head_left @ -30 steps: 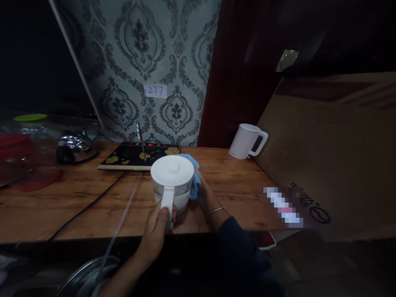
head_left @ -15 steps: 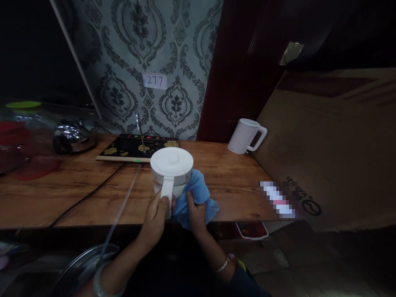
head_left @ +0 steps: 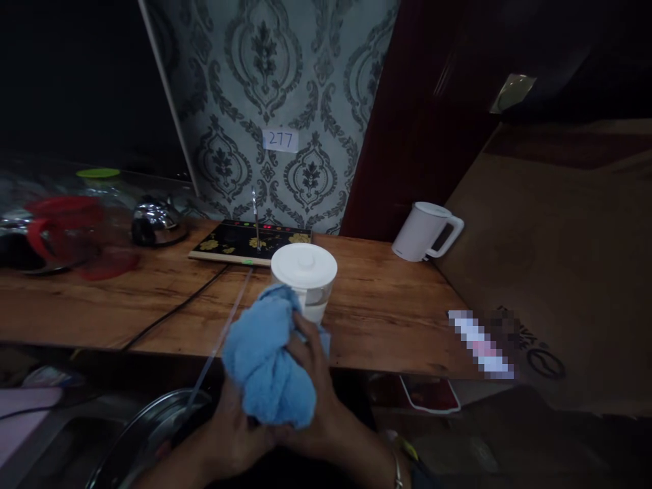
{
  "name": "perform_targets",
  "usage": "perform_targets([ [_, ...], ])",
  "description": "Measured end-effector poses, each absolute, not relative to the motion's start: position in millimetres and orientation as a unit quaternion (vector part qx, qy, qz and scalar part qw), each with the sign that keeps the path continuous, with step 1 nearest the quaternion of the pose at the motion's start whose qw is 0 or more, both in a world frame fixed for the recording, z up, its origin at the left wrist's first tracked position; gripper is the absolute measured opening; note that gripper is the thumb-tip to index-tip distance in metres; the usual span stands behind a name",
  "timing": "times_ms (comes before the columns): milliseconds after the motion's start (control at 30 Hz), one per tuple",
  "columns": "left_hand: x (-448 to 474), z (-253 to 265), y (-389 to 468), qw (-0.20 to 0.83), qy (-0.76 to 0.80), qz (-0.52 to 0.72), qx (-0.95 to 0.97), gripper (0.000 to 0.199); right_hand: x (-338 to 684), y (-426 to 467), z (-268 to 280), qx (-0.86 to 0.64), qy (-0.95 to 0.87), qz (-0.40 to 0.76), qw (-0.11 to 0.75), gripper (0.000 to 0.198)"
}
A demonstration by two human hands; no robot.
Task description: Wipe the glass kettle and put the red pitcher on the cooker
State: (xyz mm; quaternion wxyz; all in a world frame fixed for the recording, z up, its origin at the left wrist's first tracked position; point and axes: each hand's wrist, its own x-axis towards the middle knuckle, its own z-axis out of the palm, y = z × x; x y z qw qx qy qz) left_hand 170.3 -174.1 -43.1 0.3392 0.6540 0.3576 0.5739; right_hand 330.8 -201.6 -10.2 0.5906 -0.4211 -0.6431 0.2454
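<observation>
A blue cloth [head_left: 269, 360] is bunched up between my two hands, just over the counter's front edge. My right hand [head_left: 318, 380] grips it from the right, fingers curled into the folds. At its lower left, my left hand [head_left: 237, 428] is closed on the cloth, with some fingers hidden. Just behind stands a clear jug with a white lid [head_left: 304, 266], upright on the counter; the cloth hides its handle and part of its front.
Behind the jug lies a black induction cooktop [head_left: 231, 241] with a thin metal spout by it. A white kettle [head_left: 422, 231] stands right, beside a large cardboard box [head_left: 560, 258]. A red-handled jug [head_left: 76, 231] and a shiny kettle [head_left: 157, 221] are left. Below is a metal basin [head_left: 153, 428].
My left hand has let go of the jug's handle and now holds the cloth. My right hand has brought the cloth left, in front of the jug. The view has shifted left.
</observation>
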Motion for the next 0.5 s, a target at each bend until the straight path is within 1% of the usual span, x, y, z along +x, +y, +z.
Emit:
perform_targets([
  [67,170.6,-36.8,-171.1,0.389,0.409,0.615,0.552,0.057,324.6,-200.1,4.1,-0.378,-0.738,0.217,0.515,0.070],
  [100,170.9,-29.8,-164.9,0.410,0.434,0.629,0.498,0.057,324.9,-199.7,8.0,-0.363,-0.772,0.196,0.483,0.074],
  [133,170.9,-21.2,-155.6,0.422,0.455,0.639,0.454,0.057,327.2,-199.2,8.9,-0.362,-0.785,0.172,0.472,0.075],
  [200,170.9,-3.7,-129.5,0.390,0.473,0.667,0.424,0.053,335.4,-197.6,2.0,-0.393,-0.749,0.131,0.518,0.065],
  [267,172.5,8.3,-96.8,0.364,0.441,0.695,0.436,0.048,343.8,-194.2,-12.5,-0.443,-0.661,0.118,0.594,0.046],
  [300,174.6,11.5,-79.4,0.364,0.411,0.713,0.437,0.050,346.9,-191.9,-20.3,-0.463,-0.616,0.137,0.622,0.037],
  [367,181.7,13.3,-45.1,0.399,0.355,0.719,0.445,0.052,349.7,-186.2,-32.7,-0.478,-0.554,0.227,0.643,0.026],
  [433,192.1,12.1,-14.6,0.465,0.309,0.691,0.459,0.050,349.1,-179.3,-38.4,-0.461,-0.534,0.320,0.632,0.025],
  [500,203.5,10.0,9.0,0.568,0.265,0.617,0.476,0.050,346.3,-171.4,-38.8,-0.433,-0.542,0.368,0.620,0.028],
])
